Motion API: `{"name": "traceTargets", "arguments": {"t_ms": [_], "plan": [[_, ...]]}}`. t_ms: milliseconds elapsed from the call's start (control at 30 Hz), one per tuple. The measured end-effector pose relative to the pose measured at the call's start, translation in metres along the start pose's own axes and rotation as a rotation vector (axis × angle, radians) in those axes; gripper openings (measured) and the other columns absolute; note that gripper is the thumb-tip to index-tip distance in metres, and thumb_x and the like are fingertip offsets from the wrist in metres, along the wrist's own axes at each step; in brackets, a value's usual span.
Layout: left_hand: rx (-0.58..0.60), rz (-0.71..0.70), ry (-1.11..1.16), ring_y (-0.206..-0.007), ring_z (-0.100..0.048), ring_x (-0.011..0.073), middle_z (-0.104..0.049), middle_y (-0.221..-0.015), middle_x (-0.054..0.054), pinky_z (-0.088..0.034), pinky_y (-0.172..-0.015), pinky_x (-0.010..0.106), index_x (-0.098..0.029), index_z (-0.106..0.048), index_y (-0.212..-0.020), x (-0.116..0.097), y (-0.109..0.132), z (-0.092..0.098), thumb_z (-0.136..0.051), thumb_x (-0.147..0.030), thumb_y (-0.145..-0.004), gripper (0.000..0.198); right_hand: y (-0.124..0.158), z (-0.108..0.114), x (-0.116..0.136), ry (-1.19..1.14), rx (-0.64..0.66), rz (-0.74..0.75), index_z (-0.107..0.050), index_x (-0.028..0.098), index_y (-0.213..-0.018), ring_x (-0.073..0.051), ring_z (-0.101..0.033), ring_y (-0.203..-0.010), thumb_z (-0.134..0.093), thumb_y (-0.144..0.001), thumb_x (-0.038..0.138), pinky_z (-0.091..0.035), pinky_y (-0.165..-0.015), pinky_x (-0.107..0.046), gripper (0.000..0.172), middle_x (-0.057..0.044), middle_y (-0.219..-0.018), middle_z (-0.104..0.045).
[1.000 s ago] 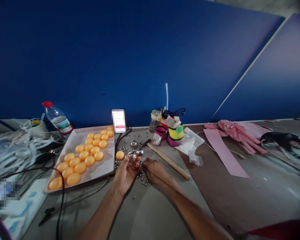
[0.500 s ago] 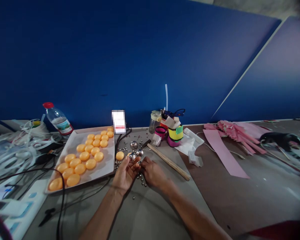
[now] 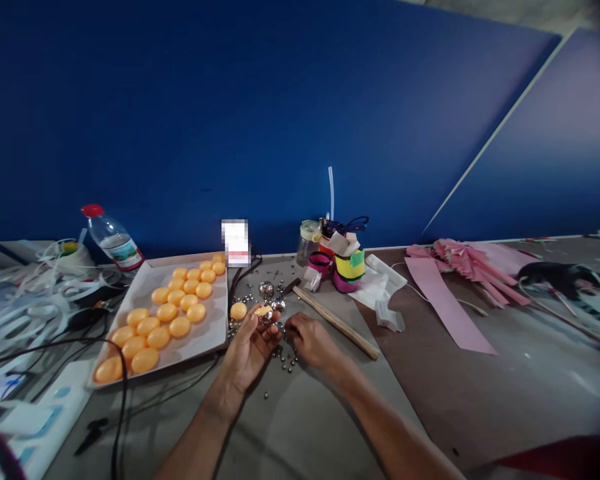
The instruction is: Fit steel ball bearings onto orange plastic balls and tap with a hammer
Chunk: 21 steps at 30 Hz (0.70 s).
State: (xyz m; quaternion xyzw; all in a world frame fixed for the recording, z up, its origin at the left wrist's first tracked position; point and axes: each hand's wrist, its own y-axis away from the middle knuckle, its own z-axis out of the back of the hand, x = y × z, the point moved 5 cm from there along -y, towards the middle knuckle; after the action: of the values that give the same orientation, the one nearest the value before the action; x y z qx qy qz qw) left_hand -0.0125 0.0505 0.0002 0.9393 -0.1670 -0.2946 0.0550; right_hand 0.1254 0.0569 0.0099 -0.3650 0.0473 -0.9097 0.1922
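My left hand [image 3: 247, 353] is closed around an orange ball partly covered in shiny metal studs [image 3: 264, 313], with a patch of orange surface showing. Just to its right, my right hand [image 3: 307, 340] has its fingers pinched together over the table, slightly apart from that ball; whatever they hold is hidden. Small round metal studs [image 3: 289, 363] lie scattered under and around both hands. Behind the left fingertips rest two silvery studded balls, one farther back [image 3: 266, 289] and one closer [image 3: 279, 305]. A plain orange ball [image 3: 239, 311] sits left of them.
A shallow white tray [image 3: 215, 333] of several orange balls stands on the left. A wooden-handled hammer [image 3: 337, 325] lies right of my hands. Behind are a glass jar [image 3: 307, 245] and a yellow-and-purple pouch [image 3: 349, 270]. Cables, a bottle [image 3: 115, 240] and pink strips [image 3: 450, 307] lie farther out.
The ball in my left hand has turned, so more orange shows. My right hand has drawn slightly away to the right, uncovering more studs. The view has shifted a little.
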Motion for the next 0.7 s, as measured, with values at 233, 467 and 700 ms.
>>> {"name": "traceTargets", "arguments": {"t_ms": [233, 467, 700], "plan": [[0.041, -0.002, -0.037, -0.070, -0.064, 0.0124, -0.068, -0.098, 0.008, -0.054, -0.072, 0.028, -0.025, -0.044, -0.128, 0.000, 0.001, -0.003, -0.060, -0.023, -0.082, 0.049, -0.001, 0.002, -0.004, -0.042, -0.044, 0.004, -0.060, 0.016, -0.073, -0.015, -0.055, -0.073, -0.046, -0.080, 0.009, -0.041, -0.068, -0.024, 0.017, -0.004, -0.075, -0.058], [0.026, -0.011, -0.060, -0.070, -0.064, 0.0127, -0.068, -0.097, 0.007, -0.054, -0.071, 0.028, -0.026, -0.044, -0.128, 0.000, 0.002, -0.003, -0.060, -0.022, -0.082, 0.049, -0.002, 0.010, -0.008, -0.200, -0.088, -0.113, -0.062, 0.017, -0.076, -0.013, -0.054, -0.065, -0.048, -0.082, 0.017, -0.038, -0.062, -0.023, 0.015, 0.000, -0.068, -0.060], [0.021, 0.025, -0.038, -0.070, -0.064, 0.0143, -0.068, -0.092, 0.008, -0.054, -0.072, 0.030, -0.020, -0.049, -0.123, 0.003, 0.000, 0.002, -0.061, -0.024, -0.081, 0.044, -0.004, 0.003, -0.015, -0.419, -0.032, -0.201, -0.065, 0.016, -0.067, -0.010, -0.046, -0.053, -0.054, -0.078, 0.027, -0.033, -0.051, -0.022, 0.019, 0.002, -0.057, -0.055]]}}
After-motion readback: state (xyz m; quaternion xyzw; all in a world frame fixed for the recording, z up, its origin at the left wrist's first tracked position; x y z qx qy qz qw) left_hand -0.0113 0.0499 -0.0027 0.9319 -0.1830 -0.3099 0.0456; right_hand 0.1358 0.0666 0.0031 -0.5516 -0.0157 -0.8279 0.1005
